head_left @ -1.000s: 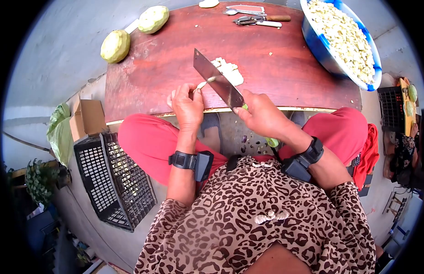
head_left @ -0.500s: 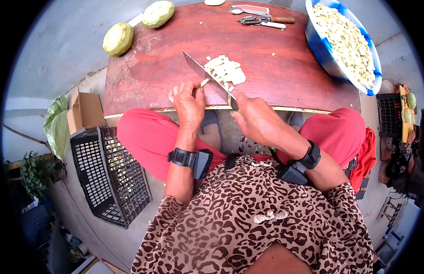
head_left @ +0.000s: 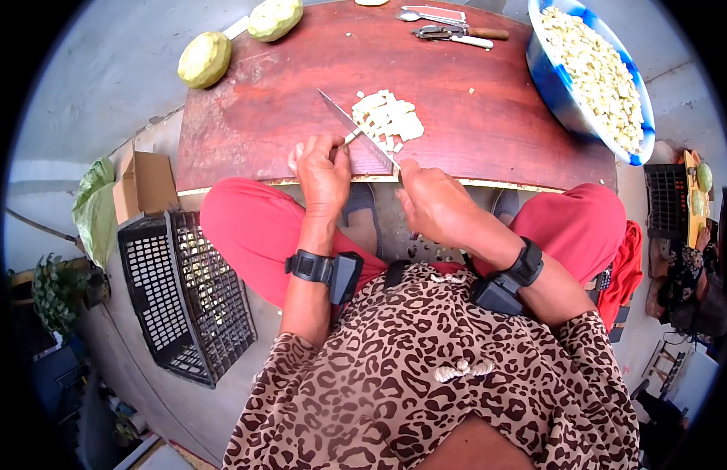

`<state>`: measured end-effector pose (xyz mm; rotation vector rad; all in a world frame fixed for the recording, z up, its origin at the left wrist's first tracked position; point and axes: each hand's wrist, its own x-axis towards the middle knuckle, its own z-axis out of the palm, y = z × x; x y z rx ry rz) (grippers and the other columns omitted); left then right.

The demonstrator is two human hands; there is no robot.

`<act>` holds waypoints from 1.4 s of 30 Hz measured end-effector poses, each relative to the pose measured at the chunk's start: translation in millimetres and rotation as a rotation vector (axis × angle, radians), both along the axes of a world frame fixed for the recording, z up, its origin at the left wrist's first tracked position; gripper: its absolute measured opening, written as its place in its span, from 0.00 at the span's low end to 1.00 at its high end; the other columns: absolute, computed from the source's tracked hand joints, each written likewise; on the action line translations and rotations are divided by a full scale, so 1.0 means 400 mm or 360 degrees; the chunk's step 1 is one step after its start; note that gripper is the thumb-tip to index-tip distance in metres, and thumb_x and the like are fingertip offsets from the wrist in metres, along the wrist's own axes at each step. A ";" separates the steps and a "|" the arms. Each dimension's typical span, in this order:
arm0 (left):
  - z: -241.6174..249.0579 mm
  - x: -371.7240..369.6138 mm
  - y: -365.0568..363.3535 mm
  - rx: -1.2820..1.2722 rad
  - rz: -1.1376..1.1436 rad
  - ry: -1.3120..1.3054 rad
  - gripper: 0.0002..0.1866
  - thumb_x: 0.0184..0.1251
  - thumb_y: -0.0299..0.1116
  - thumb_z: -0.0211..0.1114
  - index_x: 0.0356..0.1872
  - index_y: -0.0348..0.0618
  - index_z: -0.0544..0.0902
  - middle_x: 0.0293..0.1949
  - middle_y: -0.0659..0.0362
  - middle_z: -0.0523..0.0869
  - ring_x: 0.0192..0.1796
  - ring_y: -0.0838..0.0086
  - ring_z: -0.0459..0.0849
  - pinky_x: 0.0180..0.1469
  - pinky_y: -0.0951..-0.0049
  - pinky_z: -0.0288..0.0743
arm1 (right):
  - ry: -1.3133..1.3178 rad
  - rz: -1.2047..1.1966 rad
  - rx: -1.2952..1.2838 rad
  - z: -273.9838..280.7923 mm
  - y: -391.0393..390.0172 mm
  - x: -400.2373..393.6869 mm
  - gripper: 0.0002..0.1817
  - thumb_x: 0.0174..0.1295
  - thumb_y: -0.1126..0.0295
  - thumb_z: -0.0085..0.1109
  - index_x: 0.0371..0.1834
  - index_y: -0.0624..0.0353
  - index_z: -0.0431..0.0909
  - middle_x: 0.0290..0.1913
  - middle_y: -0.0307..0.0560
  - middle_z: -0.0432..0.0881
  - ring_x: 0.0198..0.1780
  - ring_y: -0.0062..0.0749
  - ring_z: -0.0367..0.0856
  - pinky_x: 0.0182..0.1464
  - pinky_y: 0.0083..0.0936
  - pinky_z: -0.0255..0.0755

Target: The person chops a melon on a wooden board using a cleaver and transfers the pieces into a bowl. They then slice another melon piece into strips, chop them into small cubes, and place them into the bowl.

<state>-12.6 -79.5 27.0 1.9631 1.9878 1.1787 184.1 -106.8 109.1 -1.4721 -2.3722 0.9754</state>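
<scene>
My right hand is closed round the handle of a knife, its long blade slanting up to the left over the wooden board. Against the blade's left side, the fingers of my left hand pinch a thin pale vegetable strip. Just beyond the blade lies a small heap of cut pale pieces, some touching or close to the metal. The knife's handle is mostly hidden in my right hand.
Two peeled pale-green vegetables rest at the board's far left. A blue-and-white basin full of diced pieces stands right. Peelers and a spoon lie at the back. A black crate sits at left; another person is far right.
The knife blade has shifted slightly and looks more tilted, still beside the strip. Both hands stay in nearly the same place; the whole view has moved a little.
</scene>
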 end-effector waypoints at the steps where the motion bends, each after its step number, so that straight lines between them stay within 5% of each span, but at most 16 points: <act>1: 0.001 0.002 0.000 -0.0003 0.0011 -0.0034 0.07 0.54 0.25 0.69 0.34 0.46 0.84 0.33 0.60 0.83 0.43 0.62 0.78 0.59 0.60 0.62 | 0.0009 -0.0014 -0.0031 0.007 0.000 0.003 0.11 0.64 0.74 0.55 0.39 0.71 0.65 0.24 0.69 0.78 0.32 0.67 0.80 0.32 0.51 0.72; 42: -0.008 -0.001 0.002 -0.0028 0.0049 0.0122 0.05 0.54 0.25 0.67 0.33 0.46 0.84 0.34 0.58 0.82 0.43 0.60 0.78 0.56 0.60 0.64 | -0.0008 0.0053 0.0018 -0.014 -0.016 -0.035 0.11 0.63 0.74 0.55 0.38 0.73 0.66 0.24 0.70 0.78 0.32 0.67 0.81 0.33 0.51 0.74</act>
